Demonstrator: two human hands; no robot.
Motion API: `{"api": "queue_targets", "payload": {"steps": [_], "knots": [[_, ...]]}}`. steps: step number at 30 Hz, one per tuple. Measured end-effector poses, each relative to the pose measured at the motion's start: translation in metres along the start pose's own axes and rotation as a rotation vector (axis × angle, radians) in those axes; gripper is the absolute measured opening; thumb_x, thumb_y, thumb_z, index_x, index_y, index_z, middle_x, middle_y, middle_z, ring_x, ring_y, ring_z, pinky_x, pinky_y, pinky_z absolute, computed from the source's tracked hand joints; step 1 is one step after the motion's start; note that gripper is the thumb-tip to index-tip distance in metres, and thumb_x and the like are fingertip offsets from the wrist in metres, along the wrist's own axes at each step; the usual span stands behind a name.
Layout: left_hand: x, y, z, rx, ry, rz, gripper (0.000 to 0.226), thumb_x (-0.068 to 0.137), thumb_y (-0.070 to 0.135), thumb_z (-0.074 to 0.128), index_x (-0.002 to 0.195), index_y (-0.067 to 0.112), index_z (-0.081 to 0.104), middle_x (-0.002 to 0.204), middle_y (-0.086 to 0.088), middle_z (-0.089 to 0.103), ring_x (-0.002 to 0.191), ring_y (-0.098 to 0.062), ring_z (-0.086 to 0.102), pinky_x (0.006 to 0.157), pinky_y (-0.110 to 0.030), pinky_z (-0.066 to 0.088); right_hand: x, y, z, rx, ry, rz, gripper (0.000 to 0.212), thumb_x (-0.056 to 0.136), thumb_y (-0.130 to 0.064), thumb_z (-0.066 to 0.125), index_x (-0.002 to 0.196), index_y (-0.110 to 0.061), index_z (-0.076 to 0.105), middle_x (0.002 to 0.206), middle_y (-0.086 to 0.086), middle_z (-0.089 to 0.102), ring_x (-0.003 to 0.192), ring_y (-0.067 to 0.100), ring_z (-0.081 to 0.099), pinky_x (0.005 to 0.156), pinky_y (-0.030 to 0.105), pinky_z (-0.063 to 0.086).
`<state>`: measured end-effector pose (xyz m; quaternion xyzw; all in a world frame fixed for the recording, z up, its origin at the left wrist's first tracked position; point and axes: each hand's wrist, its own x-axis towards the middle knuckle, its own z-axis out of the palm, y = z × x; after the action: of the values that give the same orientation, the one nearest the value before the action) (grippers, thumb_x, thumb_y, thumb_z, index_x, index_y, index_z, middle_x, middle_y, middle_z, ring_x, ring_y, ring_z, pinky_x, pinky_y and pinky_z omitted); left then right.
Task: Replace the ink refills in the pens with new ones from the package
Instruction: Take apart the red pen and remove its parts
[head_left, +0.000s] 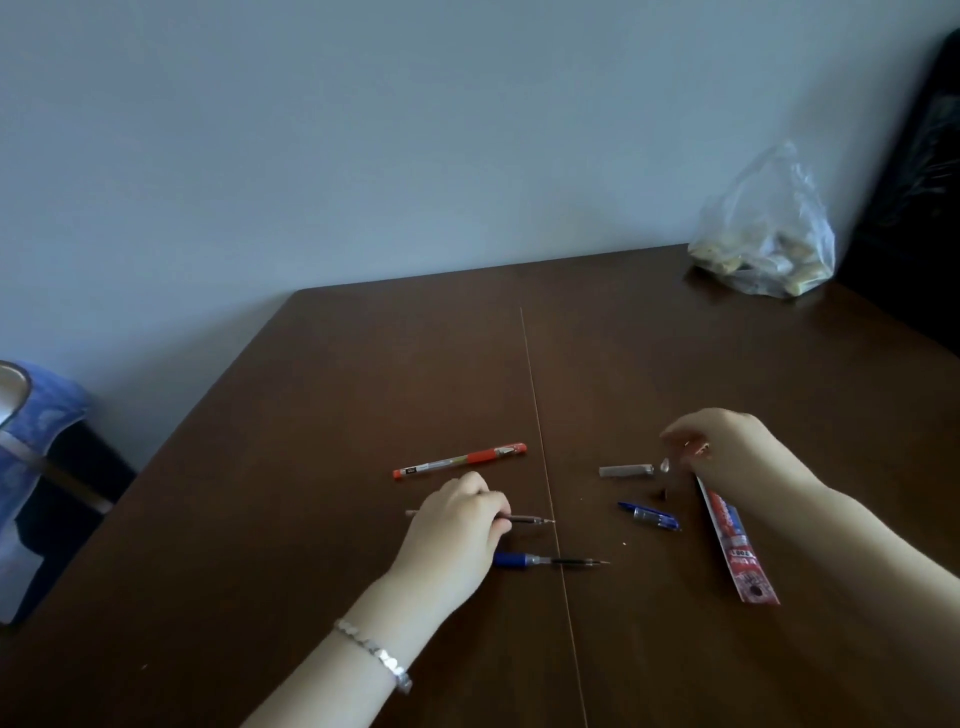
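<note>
Hands work over a brown table (363, 389) strewn with pen parts. The left hand (457, 519) curls its fingers over a loose refill (527, 518), which lies left to right with its tip pointing right. Just nearer the camera, a blue pen (514, 559) lies parallel, its refill jutting right. The right hand (727, 457) pinches the far end of the refill package (732, 540), whose long axis runs toward the camera. A red pen (460, 460) lies crosswise beyond the left hand. A grey barrel (626, 471) and a blue cap (649, 515) lie between the hands.
</note>
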<state>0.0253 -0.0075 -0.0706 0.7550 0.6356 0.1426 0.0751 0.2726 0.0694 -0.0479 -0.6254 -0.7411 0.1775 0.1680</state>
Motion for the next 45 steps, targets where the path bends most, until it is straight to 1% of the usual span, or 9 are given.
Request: {"api": "queue_targets", "payload": {"steps": [5,10,13,17,21,24,30,37,45], "knots": [[0.011,-0.003,0.005,0.078,-0.037,0.04,0.024,0.091,0.029,0.048,0.112,0.022,0.057,0.112,0.001,0.054,0.101,-0.014,0.05,0.085,-0.027,0.046,-0.033,-0.001,-0.015,0.105,0.073,-0.063,0.027,0.079,0.002,0.059,0.095,-0.017,0.07,0.087,-0.004,0.065,0.074,0.002,0.054,0.072,0.019,0.041],[0.033,-0.015,0.001,0.169,0.179,-0.013,0.032,0.09,0.032,0.049,0.12,0.019,0.052,0.118,-0.001,0.054,0.108,-0.019,0.046,0.086,-0.03,0.042,-0.045,-0.008,-0.005,0.102,-0.067,-0.093,0.027,0.078,-0.005,0.062,0.098,-0.022,0.069,0.083,-0.011,0.061,0.08,0.005,0.059,0.074,0.017,0.048],[0.048,-0.031,0.003,0.277,0.104,-0.115,0.036,0.091,0.031,0.048,0.124,0.02,0.045,0.129,-0.001,0.047,0.116,-0.025,0.039,0.093,-0.035,0.039,-0.05,-0.013,-0.002,0.141,-0.084,-0.124,0.023,0.079,-0.009,0.062,0.096,-0.023,0.069,0.078,-0.016,0.06,0.079,0.002,0.059,0.073,0.013,0.047],[0.051,-0.034,0.005,0.294,0.103,-0.094,0.018,0.092,0.027,0.045,0.104,0.017,0.053,0.113,-0.003,0.057,0.101,-0.023,0.047,0.082,-0.034,0.042,-0.054,-0.016,0.0,0.115,-0.131,-0.136,0.024,0.082,-0.017,0.061,0.103,-0.028,0.065,0.093,-0.014,0.061,0.087,0.004,0.059,0.08,0.019,0.05],[0.032,-0.003,-0.013,0.1,0.283,0.047,0.014,0.091,0.022,0.048,0.099,0.011,0.052,0.085,-0.004,0.062,0.068,-0.019,0.056,0.058,-0.03,0.046,-0.054,-0.026,0.008,0.279,-0.047,-0.154,0.02,0.08,-0.021,0.064,0.098,-0.029,0.066,0.081,-0.019,0.063,0.079,-0.001,0.06,0.072,0.013,0.046],[0.005,0.027,-0.024,-0.026,0.34,0.194,0.017,0.087,0.024,0.051,0.098,0.011,0.055,0.082,-0.002,0.062,0.068,-0.012,0.06,0.055,-0.018,0.05,-0.054,-0.045,0.011,0.458,0.006,-0.143,0.025,0.08,-0.03,0.064,0.104,-0.032,0.058,0.082,-0.011,0.066,0.079,0.002,0.062,0.071,0.012,0.047],[-0.028,0.04,-0.022,-0.121,0.295,0.214,0.023,0.085,0.031,0.052,0.102,0.017,0.054,0.083,0.0,0.069,0.069,-0.009,0.065,0.063,-0.005,0.044,-0.066,-0.073,0.008,0.879,-0.065,-0.124,0.011,0.08,-0.017,0.063,0.091,-0.017,0.067,0.065,-0.003,0.07,0.056,0.002,0.063,0.053,0.01,0.048],[-0.027,0.042,-0.021,-0.088,0.221,0.335,0.032,0.09,0.036,0.038,0.09,0.014,0.061,0.068,0.001,0.066,0.054,-0.01,0.061,0.045,-0.017,0.05,-0.074,-0.062,0.001,0.895,-0.159,-0.134,0.012,0.082,-0.009,0.061,0.076,-0.014,0.07,0.049,-0.001,0.062,0.045,0.004,0.053,0.045,0.012,0.041],[-0.034,0.028,-0.049,-0.497,-0.108,0.024,0.032,0.086,0.045,0.041,0.068,0.024,0.057,0.051,0.007,0.048,0.048,-0.004,0.041,0.05,-0.025,0.029,-0.084,-0.053,-0.008,0.926,0.066,-0.306,0.012,0.076,-0.013,0.067,0.067,-0.02,0.07,0.056,-0.014,0.067,0.054,-0.003,0.057,0.053,0.007,0.041]]}}
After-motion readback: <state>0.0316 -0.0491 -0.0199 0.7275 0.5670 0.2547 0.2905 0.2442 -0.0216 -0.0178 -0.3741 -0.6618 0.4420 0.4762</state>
